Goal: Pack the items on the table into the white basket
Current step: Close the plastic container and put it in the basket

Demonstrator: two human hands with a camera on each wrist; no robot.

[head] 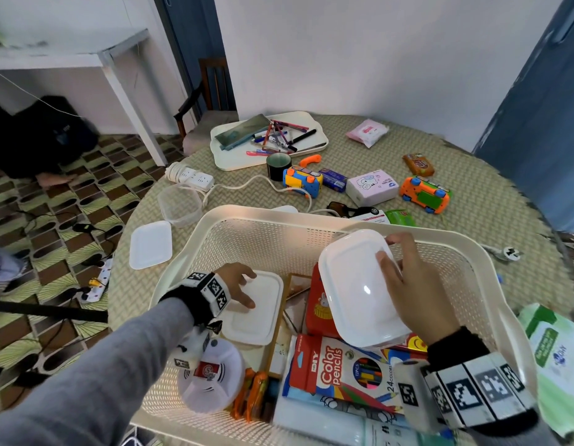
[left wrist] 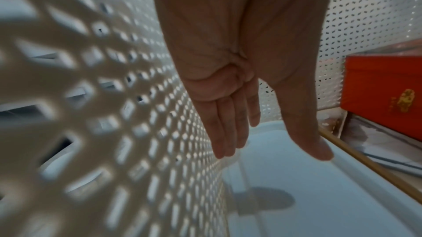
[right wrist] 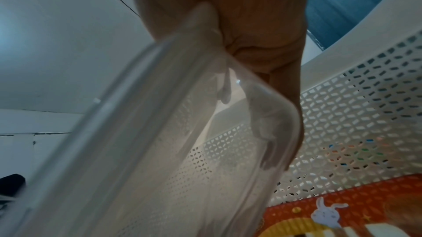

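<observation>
1. the right hand (head: 417, 284) gripped a lidded translucent white plastic box (head: 359, 291), thumb on the lid and fingers curled round its far end, tilted above the perforated white plastic basket (head: 491, 268). held by one end only, it looked likely to slip or swing down onto the red bunny-print tin (head: 318, 304) beneath.
2. the left hand (head: 237, 284) lay spread, fingers straight, on a flat white rectangular lid (head: 256, 317) by the basket's left wall; if that hand lifted, i judged the lid could slide.
3. the colour pencils carton (head: 340, 368) and a round white divided tub (head: 211, 381) crowded the near floor, leaving little flat room.
4. outside, an orange toy car (head: 425, 194), a pink-white tissue box (head: 371, 188) and a cream tray of pens (head: 269, 140) waited; a white power strip (head: 192, 177) trailed its cord among them, a snag risk.
</observation>
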